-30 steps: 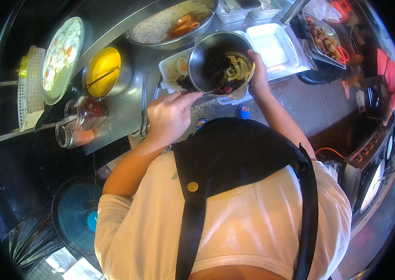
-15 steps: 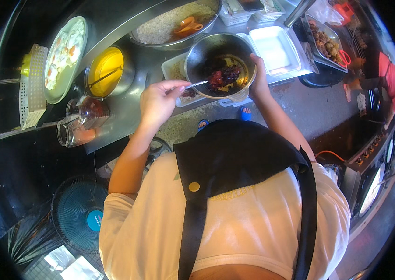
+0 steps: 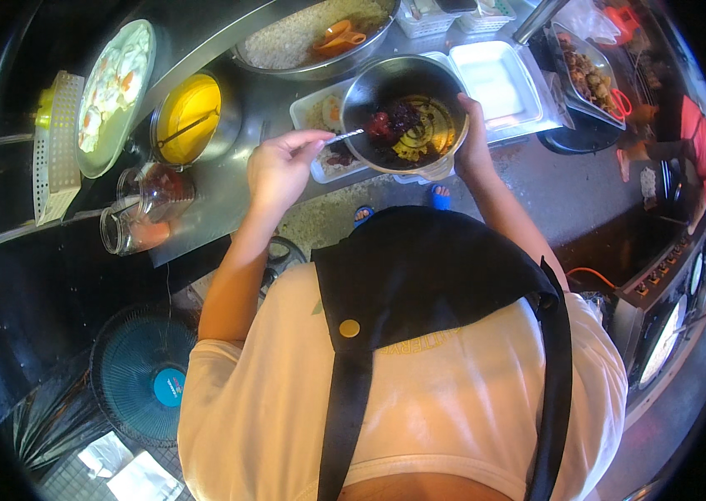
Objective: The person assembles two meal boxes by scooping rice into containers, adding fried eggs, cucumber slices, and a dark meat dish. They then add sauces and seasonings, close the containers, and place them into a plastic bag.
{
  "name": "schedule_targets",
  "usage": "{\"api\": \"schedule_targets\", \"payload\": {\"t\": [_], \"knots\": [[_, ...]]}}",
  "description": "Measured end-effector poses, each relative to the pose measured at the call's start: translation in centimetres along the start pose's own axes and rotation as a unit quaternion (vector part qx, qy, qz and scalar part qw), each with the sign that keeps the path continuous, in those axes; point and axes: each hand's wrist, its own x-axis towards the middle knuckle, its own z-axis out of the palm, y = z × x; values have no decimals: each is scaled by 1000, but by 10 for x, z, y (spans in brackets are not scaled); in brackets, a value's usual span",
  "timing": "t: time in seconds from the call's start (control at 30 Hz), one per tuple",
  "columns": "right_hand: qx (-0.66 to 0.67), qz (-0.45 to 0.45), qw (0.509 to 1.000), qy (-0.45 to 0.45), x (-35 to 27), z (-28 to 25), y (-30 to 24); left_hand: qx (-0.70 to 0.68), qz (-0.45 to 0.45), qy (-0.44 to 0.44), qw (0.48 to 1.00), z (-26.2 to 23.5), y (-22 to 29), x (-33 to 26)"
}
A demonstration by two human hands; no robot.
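Steel counter [image 3: 228,179] runs across the top of the view, and we log things along it from left to right. At about 10 o'clock stands a pale slotted rack [image 3: 57,146], with a tray of fried eggs [image 3: 113,96] leaning just beside it. Below these, two glass jars [image 3: 143,209] lie on the counter edge. At 11 o'clock sits a pot of yellow sauce [image 3: 190,117] with a ladle handle resting in it.

Our left hand [image 3: 279,167] is closed, fingers pinching the handle of a metal spoon [image 3: 345,136]; the spoon tip reaches over the rim of the bowl. The metal bowl [image 3: 403,113] is at 12 o'clock, held tilted above a white foam box [image 3: 320,113] that has some food in it. Dark red and yellow food lies in the bowl's lower part. Our right hand [image 3: 474,138] grips the bowl's right rim, fingers wrapped around the outside, thumb side at the edge.

Behind the bowl is a large pan of rice [image 3: 286,42] with an orange scoop in it. To the right lies the open white lid of the box [image 3: 491,79], then a tray of brown pieces [image 3: 582,75] at 1 o'clock. At 8 o'clock, on the floor, stands a blue fan [image 3: 148,367].
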Motion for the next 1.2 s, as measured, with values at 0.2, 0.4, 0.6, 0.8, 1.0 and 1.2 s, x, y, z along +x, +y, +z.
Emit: {"api": "schedule_targets", "payload": {"t": [0.2,0.4,0.6,0.8,1.0,1.2], "knots": [[1,4,1000,-8,-8,21,0,93,-58,-31,994,1,28,-3],[-14,-17,1000,-10,-7,15,-1,-30,-30,-58,997,-2,1,5],[-3,-34,999,16,-21,-2,-23,-178,-7,-30,984,-35,5,-11],[29,-49,997,51,-40,-30,-58,108,55,177,977,-28,-36,-61],[41,-64,994,72,-52,-58,-75,389,215,257,858,31,-118,-80],[27,-84,988,128,-64,-60,-79,374,215,297,852,29,-120,-77]]}}
